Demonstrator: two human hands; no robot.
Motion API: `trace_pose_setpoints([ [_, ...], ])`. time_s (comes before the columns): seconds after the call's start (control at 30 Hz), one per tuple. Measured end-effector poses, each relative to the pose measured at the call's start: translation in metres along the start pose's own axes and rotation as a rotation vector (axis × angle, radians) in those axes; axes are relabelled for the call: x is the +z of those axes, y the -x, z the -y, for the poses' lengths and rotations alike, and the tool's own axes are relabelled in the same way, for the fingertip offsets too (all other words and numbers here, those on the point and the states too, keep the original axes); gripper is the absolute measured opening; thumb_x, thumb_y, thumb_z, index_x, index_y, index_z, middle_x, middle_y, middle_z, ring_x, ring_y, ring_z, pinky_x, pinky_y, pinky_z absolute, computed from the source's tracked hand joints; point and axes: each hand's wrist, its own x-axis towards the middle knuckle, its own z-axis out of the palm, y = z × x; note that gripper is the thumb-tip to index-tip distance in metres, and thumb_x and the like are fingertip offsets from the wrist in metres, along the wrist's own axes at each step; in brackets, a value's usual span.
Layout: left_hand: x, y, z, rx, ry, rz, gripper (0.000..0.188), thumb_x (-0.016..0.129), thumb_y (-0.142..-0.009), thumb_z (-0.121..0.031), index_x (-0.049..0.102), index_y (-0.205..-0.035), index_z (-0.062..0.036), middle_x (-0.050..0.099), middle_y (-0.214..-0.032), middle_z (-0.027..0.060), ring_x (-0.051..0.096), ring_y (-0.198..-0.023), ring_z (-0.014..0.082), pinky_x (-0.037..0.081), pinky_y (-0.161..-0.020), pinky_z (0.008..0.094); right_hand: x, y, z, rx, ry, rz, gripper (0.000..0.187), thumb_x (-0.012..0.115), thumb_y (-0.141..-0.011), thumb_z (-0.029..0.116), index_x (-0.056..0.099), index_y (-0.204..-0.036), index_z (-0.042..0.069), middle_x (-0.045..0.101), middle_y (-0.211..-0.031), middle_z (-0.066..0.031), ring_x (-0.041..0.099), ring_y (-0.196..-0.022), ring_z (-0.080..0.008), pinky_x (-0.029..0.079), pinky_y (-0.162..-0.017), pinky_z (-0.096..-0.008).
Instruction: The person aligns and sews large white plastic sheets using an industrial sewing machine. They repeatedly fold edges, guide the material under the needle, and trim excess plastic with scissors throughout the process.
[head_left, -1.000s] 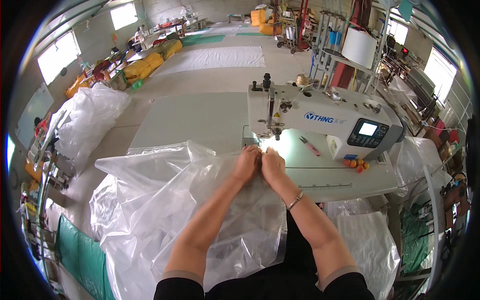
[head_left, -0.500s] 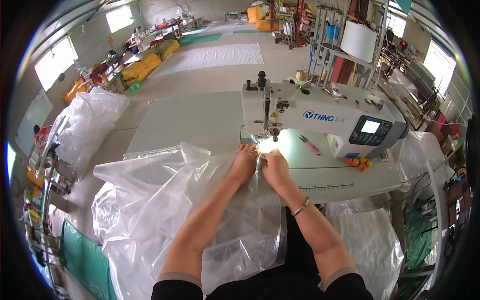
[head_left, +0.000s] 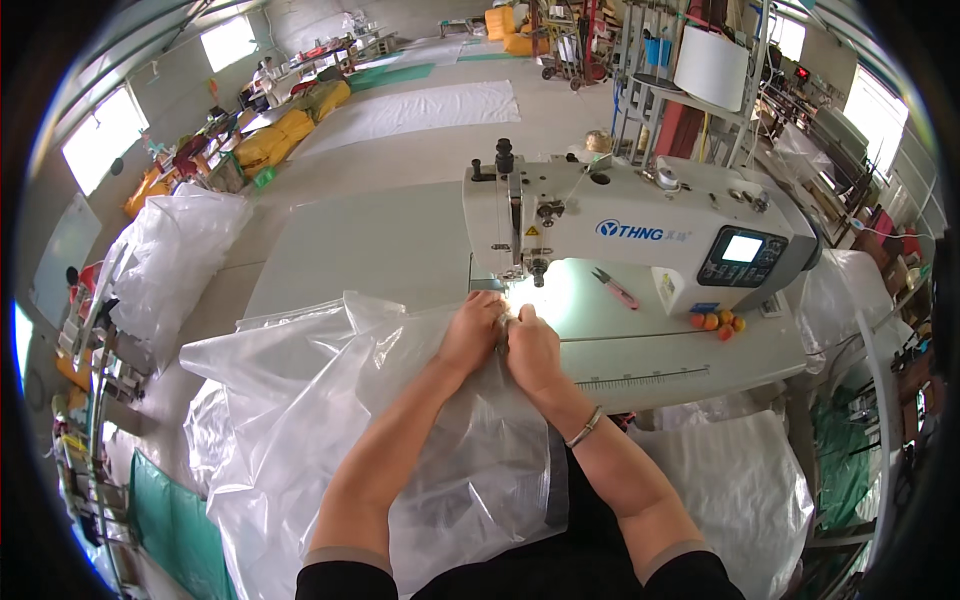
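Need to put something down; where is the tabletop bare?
The tabletop is bare left of the sewing machine, beyond the plastic sheet, and between the pink snips and ruled scale. Crowded: around the left hand and right hand.

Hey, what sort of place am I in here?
Probably a sewing workshop: a sewing machine on a table, clear plastic sheeting draped over its near edge, and a large white spool behind the machine.

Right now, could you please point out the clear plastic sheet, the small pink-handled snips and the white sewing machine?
Clear plastic sheet (head_left: pixel 295 435): head view, on its creased left part.
Small pink-handled snips (head_left: pixel 625 297): head view, on the pink handle.
White sewing machine (head_left: pixel 640 206): head view, on its long upper arm.
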Motion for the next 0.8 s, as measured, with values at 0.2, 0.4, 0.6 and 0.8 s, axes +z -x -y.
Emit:
trace_pose_setpoints([
  [0.2, 0.001, -0.009, 0.008, 0.054, -0.022, -0.032, 0.017, 0.064, -0.076, -0.001, 0.065, -0.093, -0.0015, 0.064, -0.105, 0.0115, 0.060, -0.098, 0.0320, 0.051, -0.084, 0.0372, 0.013, -0.007, 0.000, 0.025, 0.005, 0.045, 0.006, 0.057, -0.076, 0.001, 0.062, -0.079, -0.001, 0.056, -0.088, -0.0176, 0.063, -0.069, -0.0334, 0.052, -0.063, -0.0431],
  [0.4, -0.009, -0.005, 0.005, -0.147, 0.012, 0.111, 0.022, 0.063, -0.084, -0.006, 0.065, -0.105, -0.0001, 0.061, -0.116, 0.0171, 0.057, -0.110, 0.0346, 0.048, -0.092, 0.0380, 0.009, -0.001, -0.018, -0.062, -0.281, -0.010, 0.020, 0.060, -0.079, 0.000, 0.065, -0.099, 0.000, 0.061, -0.091, -0.0177, 0.063, -0.068, -0.0300, 0.052, -0.062, -0.0388],
  [0.6, -0.070, 0.103, -0.129, -0.071, -0.044, 0.330, 0.062, 0.064, -0.086, -0.019, 0.039, -0.141, -0.0048, 0.029, -0.150, 0.0184, 0.024, -0.140, 0.0401, 0.028, -0.111, 0.0489, -0.076, 0.089, -0.030, 0.082, -0.727, -0.238, 0.024, 0.067, -0.084, 0.003, 0.062, -0.107, -0.001, 0.062, -0.092, -0.0127, 0.061, -0.072, -0.0199, 0.050, -0.060, -0.0283],
  [0.8, -0.088, 0.295, -0.168, -0.314, -0.295, 0.676, 0.060, 0.068, -0.085, -0.025, 0.045, -0.138, -0.0082, 0.032, -0.150, 0.0135, 0.023, -0.142, 0.0341, 0.027, -0.110, 0.0515, -0.077, 0.229, -0.015, 0.364, -1.104, 0.050, 0.034, 0.065, -0.090, 0.008, 0.052, -0.121, 0.001, 0.061, -0.103, -0.0077, 0.060, -0.087, -0.0107, 0.050, -0.074, -0.0234],
])
